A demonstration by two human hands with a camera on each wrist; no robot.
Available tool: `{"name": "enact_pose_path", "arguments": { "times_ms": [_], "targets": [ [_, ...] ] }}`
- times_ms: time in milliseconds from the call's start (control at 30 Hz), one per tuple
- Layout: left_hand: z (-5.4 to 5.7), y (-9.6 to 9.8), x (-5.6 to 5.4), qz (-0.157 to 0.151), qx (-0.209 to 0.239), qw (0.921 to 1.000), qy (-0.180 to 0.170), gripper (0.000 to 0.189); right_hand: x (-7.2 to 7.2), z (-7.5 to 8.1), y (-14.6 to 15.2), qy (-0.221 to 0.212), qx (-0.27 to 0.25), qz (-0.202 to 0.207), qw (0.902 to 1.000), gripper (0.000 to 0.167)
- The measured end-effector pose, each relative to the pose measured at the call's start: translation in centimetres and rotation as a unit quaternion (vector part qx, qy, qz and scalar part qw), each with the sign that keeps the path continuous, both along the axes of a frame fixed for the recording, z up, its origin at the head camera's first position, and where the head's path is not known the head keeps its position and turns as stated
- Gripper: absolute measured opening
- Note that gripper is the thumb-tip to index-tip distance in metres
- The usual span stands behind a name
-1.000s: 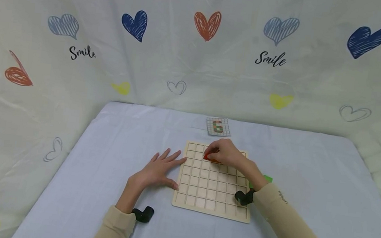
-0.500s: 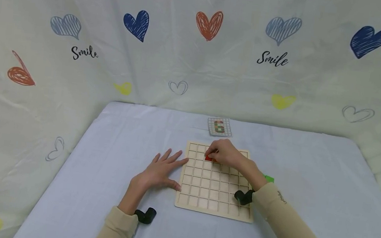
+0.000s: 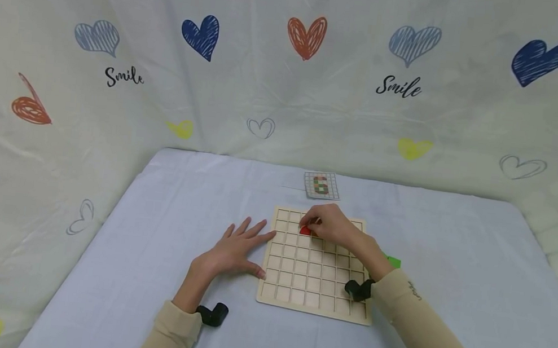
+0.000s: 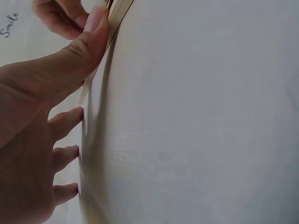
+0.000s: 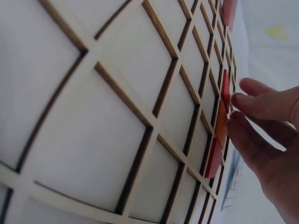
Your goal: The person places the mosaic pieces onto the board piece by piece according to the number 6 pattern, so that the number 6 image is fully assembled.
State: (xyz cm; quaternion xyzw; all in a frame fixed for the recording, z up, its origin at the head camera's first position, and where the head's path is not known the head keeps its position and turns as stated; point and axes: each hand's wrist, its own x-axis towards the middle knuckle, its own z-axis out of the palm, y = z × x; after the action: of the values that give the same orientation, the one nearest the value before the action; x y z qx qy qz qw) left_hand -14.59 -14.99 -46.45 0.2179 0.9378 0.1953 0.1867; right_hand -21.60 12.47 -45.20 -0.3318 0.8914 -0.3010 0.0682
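Note:
Flat on the cloth lies a pale wooden grid board [image 3: 293, 280] with square cells. My right hand [image 3: 331, 225] reaches over its far rows, thumb and fingertips pinched together at a small red tile [image 3: 305, 230]. In the right wrist view that red tile [image 5: 225, 91] lies in a cell against an orange tile [image 5: 220, 125], and a second red tile [image 5: 214, 158] follows in the row. The hand hides most of these from the head view. My left hand [image 3: 232, 253] is spread flat, thumb and one fingertip touching the board's left edge.
Beyond the board lies a gridded card [image 3: 322, 186] with a colored 6. A green piece [image 3: 394, 262] shows beside the right forearm, partly covered by it. A white cloth [image 3: 179, 197] covers the table, and a sheet with printed hearts hangs behind.
The red tile at my right fingertips has gone from tilted to lying flatter in its cell, with more of its face showing. My left hand keeps its place at the board's edge.

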Motion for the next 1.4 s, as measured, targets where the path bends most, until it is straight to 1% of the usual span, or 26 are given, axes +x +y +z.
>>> {"name": "enact_pose_path", "arguments": {
  "times_ms": [233,400,633,733,867,967,1233,1400],
  "targets": [
    [-0.2,0.0,0.0,0.001,0.000,1.0000,-0.001,0.098,0.0,0.0,-0.1,-0.005,0.008,0.024,0.9997,0.020],
    [-0.1,-0.1,0.1,0.002,0.004,1.0000,-0.003,0.098,0.0,0.1,0.0,0.005,0.003,0.013,0.9999,0.023],
    [0.0,-0.1,0.2,0.004,0.002,1.0000,-0.008,0.098,0.3,0.4,1.4,0.011,0.000,-0.017,0.9998,0.017],
    [0.0,-0.1,0.2,0.002,-0.002,1.0000,-0.008,0.098,0.4,0.5,2.1,0.011,0.005,-0.033,0.9994,0.015],
    [0.1,-0.1,0.2,-0.001,0.003,1.0000,-0.006,0.097,0.6,0.7,3.3,0.008,0.006,-0.053,0.9985,0.015],
    [0.3,0.0,0.2,-0.001,0.006,1.0000,-0.004,0.097,0.7,0.9,4.6,0.007,0.005,-0.066,0.9978,0.015],
    [0.1,-0.1,0.1,0.001,0.008,1.0000,-0.001,0.096,1.4,1.5,8.2,-0.006,0.011,-0.117,0.9931,0.017],
    [0.0,0.0,0.1,0.000,0.005,1.0000,-0.003,0.096,2.1,1.5,10.1,-0.019,0.024,-0.132,0.9908,0.017]
  ]
}}
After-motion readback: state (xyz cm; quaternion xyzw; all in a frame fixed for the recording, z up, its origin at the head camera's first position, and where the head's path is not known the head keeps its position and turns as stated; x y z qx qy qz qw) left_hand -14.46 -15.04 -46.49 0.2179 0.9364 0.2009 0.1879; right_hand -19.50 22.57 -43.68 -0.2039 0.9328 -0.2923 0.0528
